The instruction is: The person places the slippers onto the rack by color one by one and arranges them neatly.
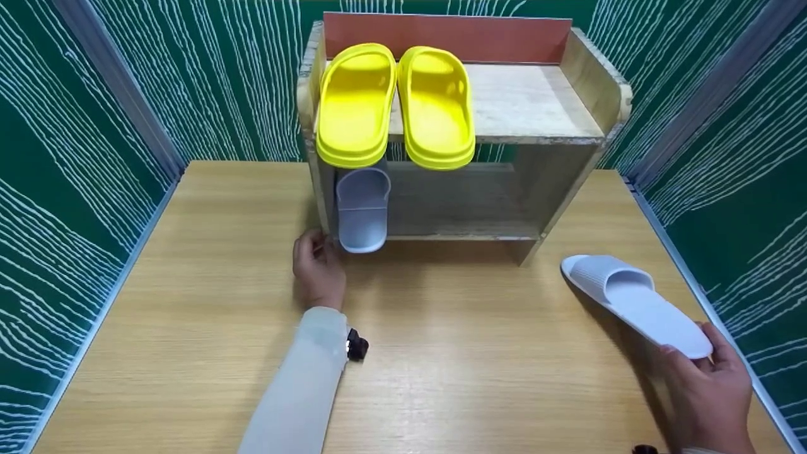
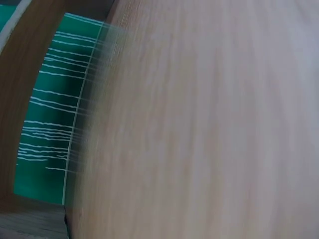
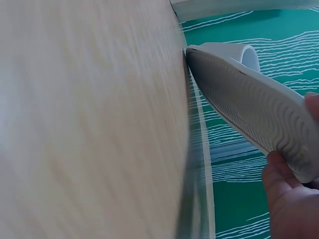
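Observation:
My right hand (image 1: 709, 391) pinches the heel end of a white slide slipper (image 1: 656, 309), thumb and fingers on opposite sides. The slipper slants over the right part of the table with its toe toward the rack; its ridged sole (image 3: 259, 109) shows in the right wrist view. At the lower left corner of a wooden shoe rack (image 1: 536, 132), my left hand (image 1: 318, 271) holds the side panel's front edge with curled fingers, partly hiding it. The left wrist view does not show this hand. A grey slipper (image 1: 364, 211) sits on the lower shelf, just above it.
Two yellow clogs (image 1: 394, 107) stand side by side on the left of the upper shelf, heels over its front edge. Green walls with white streaks (image 1: 737, 157) close in both sides and the back of the wooden table (image 1: 441, 353).

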Demonstrator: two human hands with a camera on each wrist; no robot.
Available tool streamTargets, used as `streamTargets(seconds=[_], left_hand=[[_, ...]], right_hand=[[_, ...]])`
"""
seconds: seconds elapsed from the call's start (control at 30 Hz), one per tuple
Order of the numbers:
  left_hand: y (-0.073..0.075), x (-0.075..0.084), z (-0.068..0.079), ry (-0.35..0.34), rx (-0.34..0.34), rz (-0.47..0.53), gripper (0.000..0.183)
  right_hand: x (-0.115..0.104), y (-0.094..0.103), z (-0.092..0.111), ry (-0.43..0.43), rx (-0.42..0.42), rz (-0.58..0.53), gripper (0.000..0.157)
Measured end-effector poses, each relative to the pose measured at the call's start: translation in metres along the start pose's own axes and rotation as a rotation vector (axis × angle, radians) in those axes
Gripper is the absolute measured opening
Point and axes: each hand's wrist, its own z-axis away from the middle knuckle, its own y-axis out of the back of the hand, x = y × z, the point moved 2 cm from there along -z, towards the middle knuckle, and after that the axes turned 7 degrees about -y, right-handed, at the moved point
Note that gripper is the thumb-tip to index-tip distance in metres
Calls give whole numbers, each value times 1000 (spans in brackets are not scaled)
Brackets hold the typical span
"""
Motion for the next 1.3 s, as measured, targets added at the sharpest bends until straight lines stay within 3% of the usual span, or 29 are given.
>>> streamTargets(seconds=[0.3,0.6,0.97,1.3], left_hand=[[0,-2,0,-31,20,-6,14],[-1,-4,-1,-30,28,6,14],[0,0,-1,6,14,-8,17],[-3,-3,-2,-17,34,36,14]], right_hand=[[-1,0,20,150,51,-18,88],[-5,2,44,183,88,-74,77],[-14,-2,81,260,23,-242,62],[-27,-15,109,380,-72,-340,58]])
